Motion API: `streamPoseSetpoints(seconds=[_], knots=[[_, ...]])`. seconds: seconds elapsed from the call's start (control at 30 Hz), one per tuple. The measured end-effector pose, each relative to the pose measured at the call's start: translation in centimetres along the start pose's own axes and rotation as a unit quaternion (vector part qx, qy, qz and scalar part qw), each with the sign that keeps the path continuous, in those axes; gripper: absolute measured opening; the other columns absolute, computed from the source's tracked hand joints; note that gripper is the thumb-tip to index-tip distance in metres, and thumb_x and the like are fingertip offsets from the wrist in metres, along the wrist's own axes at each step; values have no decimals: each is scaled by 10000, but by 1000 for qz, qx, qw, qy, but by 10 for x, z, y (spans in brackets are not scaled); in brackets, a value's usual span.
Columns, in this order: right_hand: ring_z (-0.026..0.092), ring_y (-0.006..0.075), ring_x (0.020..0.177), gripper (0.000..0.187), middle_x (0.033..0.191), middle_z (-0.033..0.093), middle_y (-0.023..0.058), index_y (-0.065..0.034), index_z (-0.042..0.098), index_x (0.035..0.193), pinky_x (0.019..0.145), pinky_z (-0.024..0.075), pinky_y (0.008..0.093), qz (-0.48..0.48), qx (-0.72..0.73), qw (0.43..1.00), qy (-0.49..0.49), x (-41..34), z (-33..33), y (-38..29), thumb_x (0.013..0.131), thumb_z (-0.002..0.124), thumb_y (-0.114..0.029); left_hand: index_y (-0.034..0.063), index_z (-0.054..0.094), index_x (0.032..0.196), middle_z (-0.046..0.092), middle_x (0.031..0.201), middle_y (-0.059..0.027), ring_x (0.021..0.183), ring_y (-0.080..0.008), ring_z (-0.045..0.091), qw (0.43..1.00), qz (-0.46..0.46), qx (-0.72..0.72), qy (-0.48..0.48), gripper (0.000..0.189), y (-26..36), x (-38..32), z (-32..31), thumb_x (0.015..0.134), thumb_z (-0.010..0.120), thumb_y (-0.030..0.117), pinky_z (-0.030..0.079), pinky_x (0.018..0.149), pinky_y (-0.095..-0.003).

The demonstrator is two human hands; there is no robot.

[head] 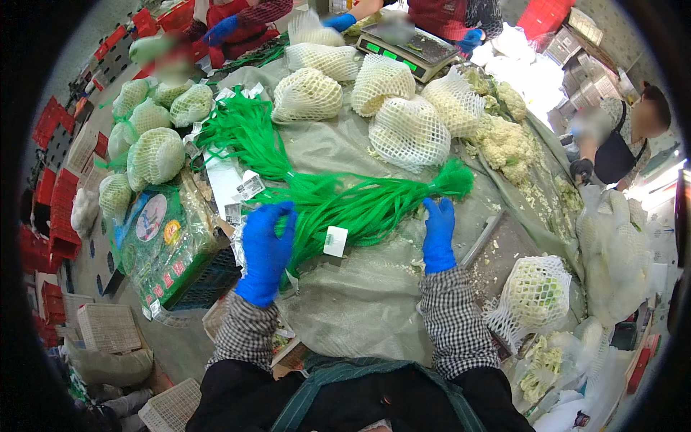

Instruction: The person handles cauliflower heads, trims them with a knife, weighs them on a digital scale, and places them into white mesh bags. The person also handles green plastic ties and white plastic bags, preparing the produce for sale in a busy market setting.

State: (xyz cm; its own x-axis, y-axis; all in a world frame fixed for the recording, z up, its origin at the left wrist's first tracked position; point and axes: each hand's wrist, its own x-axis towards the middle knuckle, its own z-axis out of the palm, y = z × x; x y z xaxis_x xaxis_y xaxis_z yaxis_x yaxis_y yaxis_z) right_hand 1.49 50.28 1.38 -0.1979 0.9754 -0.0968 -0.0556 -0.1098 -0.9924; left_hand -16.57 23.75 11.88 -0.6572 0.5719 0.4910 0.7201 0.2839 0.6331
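My left hand (268, 251), in a blue glove, is raised beside a bundle of green mesh net bags (345, 202); thumb and fingers curl towards each other, and whether they pinch something thin is unclear. My right hand (439, 233), also blue-gloved, is held up just below the bundle's tied right end, with thumb and finger apart and nothing seen between them. A white tag (336, 241) lies on the netting between the hands. Beyond the bundle sit several cauliflowers in white foam nets (410, 132). Printed labels (251, 185) lie near my left hand.
Green-netted vegetables (156, 155) and a printed green package (167, 243) stand at left. Bare cauliflower (507, 146) lies at upper right. A foam-netted head (537, 294) rests by a metal tray (499, 254) at right. Across the table, gloved co-workers stand by a digital scale (407, 48); another person is at right.
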Motion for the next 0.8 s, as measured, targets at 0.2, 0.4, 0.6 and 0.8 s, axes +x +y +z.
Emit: streamPoseSetpoints(seconds=[0.2,0.4,0.6,0.8], knots=[[527,238,942,432,1068,550,115,-62,545,1166,847,446,353,-198,-219,944,-146,-32,32,-7,755,665,-126,65,651,987,640,896,-120,822,-298,605,996,16,36,-76,217,-71,45,15,784,670,138,482,724,-394],[537,342,1010,419,1069,554,167,-83,561,1140,882,437,408,-291,-302,874,-245,-27,66,-22,734,647,-137,91,650,1005,628,922,-138,852,-333,600,972,93,115,-184,287,-89,80,73,814,626,304,485,717,-429],[506,338,1081,487,1150,538,158,-119,521,1219,938,396,421,-327,-319,861,-224,-24,81,-10,754,647,-194,87,666,777,637,874,-107,810,-300,609,931,87,257,-245,186,-48,84,112,758,623,267,490,682,-423],[286,311,1333,633,1414,360,113,-188,364,1391,1078,183,527,-260,-558,762,-201,11,67,10,793,563,-251,50,656,873,647,902,-84,754,-198,599,936,-166,-217,-223,163,-25,84,76,716,617,28,471,633,-322]])
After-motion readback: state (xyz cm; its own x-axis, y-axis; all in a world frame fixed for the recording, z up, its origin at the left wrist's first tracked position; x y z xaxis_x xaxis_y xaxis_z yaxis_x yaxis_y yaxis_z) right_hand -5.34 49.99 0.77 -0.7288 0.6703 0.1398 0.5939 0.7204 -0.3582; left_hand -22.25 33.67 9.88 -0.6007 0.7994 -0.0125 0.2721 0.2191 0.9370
